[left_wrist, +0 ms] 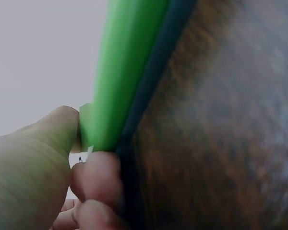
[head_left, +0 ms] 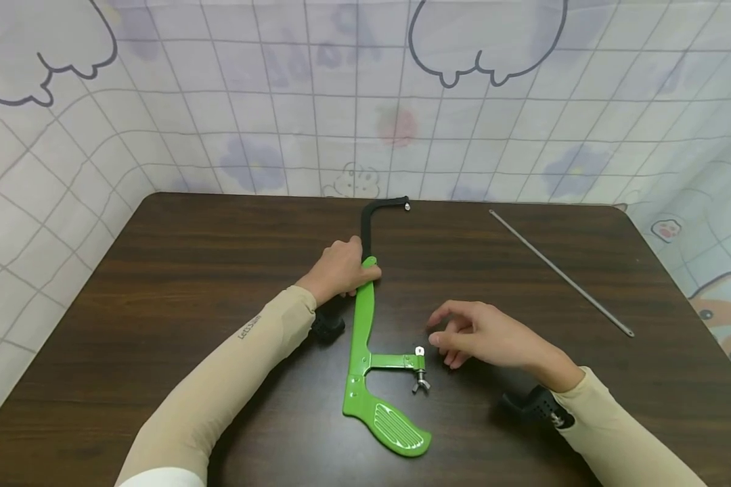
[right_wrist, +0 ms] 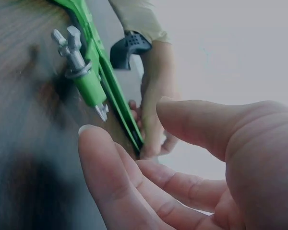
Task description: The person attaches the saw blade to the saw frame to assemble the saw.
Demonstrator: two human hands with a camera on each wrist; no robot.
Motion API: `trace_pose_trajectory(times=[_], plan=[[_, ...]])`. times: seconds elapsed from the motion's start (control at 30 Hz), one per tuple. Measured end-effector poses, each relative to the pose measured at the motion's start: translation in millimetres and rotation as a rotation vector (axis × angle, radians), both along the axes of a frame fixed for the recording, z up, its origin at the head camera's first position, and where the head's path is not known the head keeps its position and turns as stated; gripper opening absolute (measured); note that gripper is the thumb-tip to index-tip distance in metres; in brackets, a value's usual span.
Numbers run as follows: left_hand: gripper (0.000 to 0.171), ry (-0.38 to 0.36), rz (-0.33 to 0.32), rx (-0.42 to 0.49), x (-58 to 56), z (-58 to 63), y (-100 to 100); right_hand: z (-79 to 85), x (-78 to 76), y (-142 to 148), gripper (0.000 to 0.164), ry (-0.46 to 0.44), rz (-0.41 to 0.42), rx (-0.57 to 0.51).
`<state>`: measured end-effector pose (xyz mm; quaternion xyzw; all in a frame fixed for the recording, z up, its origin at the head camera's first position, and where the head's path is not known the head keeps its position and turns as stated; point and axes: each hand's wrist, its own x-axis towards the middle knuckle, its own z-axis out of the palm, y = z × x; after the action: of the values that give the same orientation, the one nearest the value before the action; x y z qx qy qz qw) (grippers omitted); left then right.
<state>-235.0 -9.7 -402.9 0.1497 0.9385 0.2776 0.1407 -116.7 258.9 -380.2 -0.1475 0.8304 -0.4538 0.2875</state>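
Observation:
A green hacksaw frame with a black bent front bar lies lengthwise on the table, its grip toward me. My left hand grips it where the green part meets the black bar, thumb across the top; the left wrist view shows fingers curled under the green frame. Beside the short green arm with its wing nut, my right hand hovers with relaxed fingers and holds nothing. In the right wrist view the wing-nut bolt is just beyond those fingertips.
A thin grey saw blade lies slantwise on the right of the dark wooden table. A patterned cloth with grid lines hangs behind the table's far edge and along both sides.

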Motion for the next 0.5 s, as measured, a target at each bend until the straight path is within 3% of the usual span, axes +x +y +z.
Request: trace_pose_trajectory(times=[0.23,0.5], plan=[[0.040,0.032,-0.021,-0.040,4.3,4.5,-4,5.1,-5.4,11,0.044,0.024,-0.035,-0.004],[0.034,0.224,-0.063,-0.067,10.9,5.0,-11,13.1,-10.0,29,0.043,0.081,-0.102,0.016]])
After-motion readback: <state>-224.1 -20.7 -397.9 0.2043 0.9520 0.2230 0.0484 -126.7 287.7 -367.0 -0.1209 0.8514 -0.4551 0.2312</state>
